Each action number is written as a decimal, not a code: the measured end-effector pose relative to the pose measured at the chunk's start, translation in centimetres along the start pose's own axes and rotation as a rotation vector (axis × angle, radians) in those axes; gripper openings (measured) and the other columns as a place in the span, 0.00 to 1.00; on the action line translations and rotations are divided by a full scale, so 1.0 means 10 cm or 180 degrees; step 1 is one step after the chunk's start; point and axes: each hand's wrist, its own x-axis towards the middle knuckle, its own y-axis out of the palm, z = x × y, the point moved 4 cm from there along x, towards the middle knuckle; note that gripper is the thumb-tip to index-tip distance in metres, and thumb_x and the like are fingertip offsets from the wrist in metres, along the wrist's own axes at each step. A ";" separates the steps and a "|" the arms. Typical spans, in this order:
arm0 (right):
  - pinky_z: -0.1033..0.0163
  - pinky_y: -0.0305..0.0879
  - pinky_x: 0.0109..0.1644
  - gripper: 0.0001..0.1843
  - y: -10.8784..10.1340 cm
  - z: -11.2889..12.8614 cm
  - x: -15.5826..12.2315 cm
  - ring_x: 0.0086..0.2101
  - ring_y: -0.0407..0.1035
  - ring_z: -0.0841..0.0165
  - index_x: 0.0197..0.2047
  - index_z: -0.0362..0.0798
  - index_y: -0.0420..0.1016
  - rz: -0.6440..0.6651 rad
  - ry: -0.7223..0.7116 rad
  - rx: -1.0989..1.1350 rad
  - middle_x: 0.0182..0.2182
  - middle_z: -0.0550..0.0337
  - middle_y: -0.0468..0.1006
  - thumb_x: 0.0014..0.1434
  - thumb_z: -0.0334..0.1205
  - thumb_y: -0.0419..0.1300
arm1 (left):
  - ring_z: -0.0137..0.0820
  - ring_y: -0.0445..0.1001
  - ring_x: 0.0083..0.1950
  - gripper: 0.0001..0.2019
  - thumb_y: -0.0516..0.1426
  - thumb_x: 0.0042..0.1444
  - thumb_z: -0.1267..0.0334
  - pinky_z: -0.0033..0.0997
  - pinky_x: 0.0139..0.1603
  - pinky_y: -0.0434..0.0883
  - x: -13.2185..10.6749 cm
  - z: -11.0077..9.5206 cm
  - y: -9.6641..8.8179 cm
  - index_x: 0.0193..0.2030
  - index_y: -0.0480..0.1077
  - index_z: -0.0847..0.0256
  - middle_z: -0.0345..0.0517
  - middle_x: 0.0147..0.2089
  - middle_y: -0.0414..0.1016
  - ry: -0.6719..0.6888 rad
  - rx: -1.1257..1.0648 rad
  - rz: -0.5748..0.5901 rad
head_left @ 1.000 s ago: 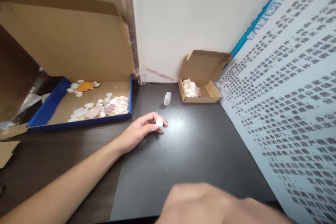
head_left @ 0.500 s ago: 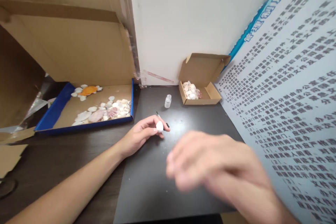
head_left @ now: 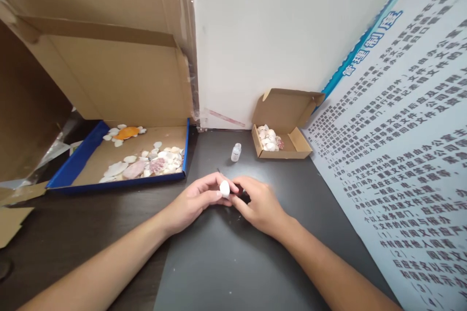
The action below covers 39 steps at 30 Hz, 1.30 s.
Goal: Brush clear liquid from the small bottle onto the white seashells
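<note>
Head view: left hand (head_left: 193, 199) pinches a white shell (head_left: 224, 188), right hand (head_left: 260, 204) curls just beside it, grip unclear.

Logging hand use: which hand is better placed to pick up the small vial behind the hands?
Right, probably. The left hand pinches the white shell in its fingers, so it is busy. The right hand rests beside it on the dark mat, with the vial standing upright just beyond it.
</note>
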 end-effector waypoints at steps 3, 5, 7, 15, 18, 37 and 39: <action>0.67 0.59 0.35 0.08 -0.09 -0.07 -0.01 0.30 0.67 0.71 0.40 0.47 0.73 -0.0321 0.0191 0.0043 0.31 0.60 0.76 0.64 0.42 0.58 | 0.36 0.70 0.52 0.07 0.57 0.62 0.60 0.36 0.50 0.71 0.02 -0.01 -0.04 0.42 0.71 0.61 0.48 0.49 0.70 -0.0082 0.0159 -0.0293; 0.68 0.60 0.34 0.09 -0.17 -0.10 -0.03 0.28 0.66 0.72 0.37 0.47 0.72 -0.0548 0.0226 0.0276 0.29 0.61 0.75 0.65 0.43 0.57 | 0.31 0.71 0.44 0.07 0.57 0.62 0.60 0.30 0.43 0.70 0.04 0.00 -0.10 0.40 0.69 0.61 0.45 0.43 0.71 -0.0118 0.0347 -0.0599; 0.69 0.61 0.33 0.10 -0.21 -0.08 -0.06 0.26 0.66 0.74 0.35 0.47 0.71 -0.0586 0.0082 0.0604 0.27 0.62 0.73 0.65 0.42 0.54 | 0.25 0.67 0.34 0.07 0.56 0.62 0.61 0.25 0.35 0.66 0.05 0.04 -0.16 0.37 0.66 0.61 0.40 0.33 0.68 -0.0207 0.0456 -0.0806; 0.70 0.57 0.29 0.13 -0.11 -0.12 -0.08 0.24 0.60 0.75 0.30 0.47 0.66 -0.0353 0.0453 0.0934 0.22 0.65 0.66 0.63 0.45 0.56 | 0.23 0.56 0.24 0.08 0.53 0.60 0.58 0.24 0.28 0.57 0.08 0.14 -0.20 0.36 0.61 0.60 0.32 0.22 0.58 -0.0460 0.0928 -0.0636; 0.69 0.58 0.30 0.12 -0.12 -0.11 -0.07 0.24 0.60 0.74 0.33 0.47 0.66 -0.0210 0.0320 0.1238 0.23 0.65 0.66 0.65 0.45 0.53 | 0.23 0.55 0.24 0.08 0.53 0.60 0.57 0.25 0.28 0.57 0.08 0.14 -0.19 0.36 0.60 0.59 0.31 0.21 0.57 -0.0492 0.0916 -0.0627; 0.68 0.57 0.30 0.14 -0.13 -0.07 -0.08 0.24 0.59 0.74 0.32 0.47 0.65 -0.0170 0.0260 0.1268 0.23 0.65 0.64 0.65 0.46 0.51 | 0.23 0.54 0.24 0.16 0.53 0.61 0.48 0.25 0.26 0.53 0.08 0.12 -0.10 0.34 0.59 0.59 0.31 0.24 0.55 -0.0137 0.1587 -0.0459; 0.68 0.56 0.30 0.14 -0.12 -0.08 -0.08 0.24 0.59 0.74 0.32 0.47 0.66 -0.0164 0.0321 0.1160 0.22 0.66 0.64 0.64 0.47 0.53 | 0.23 0.54 0.24 0.15 0.52 0.61 0.49 0.25 0.26 0.54 0.08 0.11 -0.09 0.34 0.59 0.59 0.31 0.24 0.56 -0.0113 0.1619 -0.0440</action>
